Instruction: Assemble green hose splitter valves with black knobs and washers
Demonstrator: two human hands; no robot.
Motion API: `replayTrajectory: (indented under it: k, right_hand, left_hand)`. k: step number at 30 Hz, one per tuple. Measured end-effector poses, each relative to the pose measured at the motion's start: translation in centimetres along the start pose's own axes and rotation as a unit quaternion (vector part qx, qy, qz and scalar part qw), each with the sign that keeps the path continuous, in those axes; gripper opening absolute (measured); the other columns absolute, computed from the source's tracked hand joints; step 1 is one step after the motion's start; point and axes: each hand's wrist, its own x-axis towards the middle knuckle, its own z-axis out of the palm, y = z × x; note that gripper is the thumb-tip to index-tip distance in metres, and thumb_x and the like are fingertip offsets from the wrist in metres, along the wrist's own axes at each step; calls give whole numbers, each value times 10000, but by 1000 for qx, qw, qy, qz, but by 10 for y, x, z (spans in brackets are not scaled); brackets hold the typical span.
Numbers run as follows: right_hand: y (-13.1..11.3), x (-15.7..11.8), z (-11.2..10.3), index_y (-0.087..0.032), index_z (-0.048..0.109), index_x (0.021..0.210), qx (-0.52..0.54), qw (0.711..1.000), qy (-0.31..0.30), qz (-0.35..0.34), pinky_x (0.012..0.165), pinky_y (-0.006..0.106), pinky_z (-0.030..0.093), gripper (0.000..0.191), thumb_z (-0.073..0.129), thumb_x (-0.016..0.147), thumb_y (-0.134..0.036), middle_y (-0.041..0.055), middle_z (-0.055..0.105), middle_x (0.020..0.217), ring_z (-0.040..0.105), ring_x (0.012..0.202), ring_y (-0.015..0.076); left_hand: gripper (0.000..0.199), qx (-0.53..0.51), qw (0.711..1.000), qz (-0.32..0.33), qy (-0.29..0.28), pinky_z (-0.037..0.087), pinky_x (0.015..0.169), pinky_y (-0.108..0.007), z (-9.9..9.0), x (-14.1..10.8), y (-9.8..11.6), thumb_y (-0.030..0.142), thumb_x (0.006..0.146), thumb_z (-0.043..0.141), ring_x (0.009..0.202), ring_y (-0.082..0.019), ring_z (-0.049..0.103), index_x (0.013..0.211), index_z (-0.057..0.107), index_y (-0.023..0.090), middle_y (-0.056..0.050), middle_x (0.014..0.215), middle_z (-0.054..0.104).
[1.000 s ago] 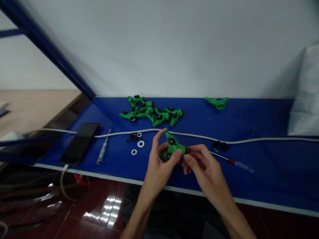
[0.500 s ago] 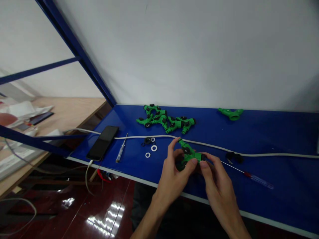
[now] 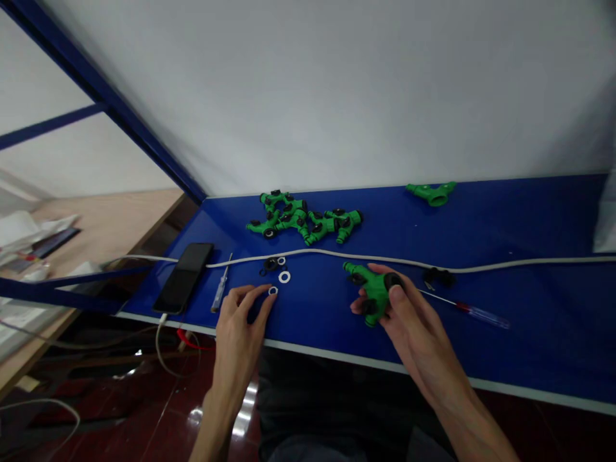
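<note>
My right hand (image 3: 409, 311) is closed around a green Y-shaped hose splitter (image 3: 373, 287) with black valve levers, its round black end turned toward the thumb. Over at the left, my left hand (image 3: 243, 321) has thumb and fingertip pinched on a small white ring (image 3: 273, 290) at the blue table top. Just beyond it lie a larger white washer (image 3: 284, 277), another white ring (image 3: 282, 261) and some small black parts (image 3: 270, 264).
Several assembled green splitters (image 3: 292, 218) are grouped near the wall. A bare green splitter body (image 3: 432, 193) lies farther right. A white cable (image 3: 317, 251) crosses the blue table (image 3: 481, 224). A phone (image 3: 185, 277), a clear-handled screwdriver (image 3: 221, 287) and a longer red-and-clear screwdriver (image 3: 481, 313) flank my hands.
My left hand has let go of the splitter and moved left to the small white ring. My right hand now holds the splitter alone, turned to a different angle. The camera view has shifted.
</note>
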Motion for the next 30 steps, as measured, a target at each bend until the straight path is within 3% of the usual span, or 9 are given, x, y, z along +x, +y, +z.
replayTrajectory:
  k: [2, 6, 11, 15, 21, 30]
  right_hand:
    - [-1, 0, -1, -261, 648, 1281, -2, 1000, -16, 1, 791, 344, 610, 489, 706, 914, -578, 57, 722, 994, 734, 848, 206]
    - [-3, 0, -1, -275, 648, 1292, -34, 997, -67, -14, 710, 276, 586, 475, 716, 917, -559, 55, 718, 1043, 713, 831, 176]
    - [-7, -4, 2, -315, 627, 1365, -153, 983, -69, -71, 978, 352, 566, 444, 695, 955, -474, 61, 686, 1310, 693, 1107, 209]
    - [-7, -6, 3, -335, 615, 1396, -199, 971, -80, -104, 1084, 379, 512, 421, 655, 990, -440, 51, 668, 1342, 619, 1282, 226]
    - [-1, -7, 2, -356, 597, 1413, -199, 967, -90, -129, 1100, 363, 494, 412, 646, 1006, -395, 57, 638, 1334, 606, 1286, 211]
    - [-4, -8, 5, -340, 606, 1387, -190, 973, -66, -112, 1104, 367, 505, 407, 675, 987, -370, 62, 626, 1349, 606, 1285, 216]
  left_hand:
    - [273, -33, 999, -10, -10, 526, 839, -393, 1, 2, 4, 520, 899, 702, 865, -242, 654, 956, 795, 270, -51, 1022, 716]
    - [325, -159, 981, -108, -41, 534, 750, -332, 1, 4, 34, 554, 789, 807, 750, -207, 669, 857, 780, 238, -19, 830, 760]
    - [220, -326, 932, -88, -131, 572, 772, -301, 8, 3, 90, 446, 778, 852, 788, -197, 725, 819, 798, 237, -17, 830, 790]
    - [139, -380, 905, -54, -182, 576, 739, -277, 21, 5, 115, 377, 810, 835, 769, -178, 717, 836, 811, 242, -14, 828, 786]
    - [151, -407, 895, -54, -175, 542, 696, -234, 36, 7, 117, 318, 794, 846, 733, -141, 665, 875, 763, 221, 11, 794, 715]
    - [100, -456, 877, -14, -150, 547, 825, -268, 64, -2, 102, 303, 915, 710, 964, -180, 656, 979, 776, 263, -25, 1068, 696]
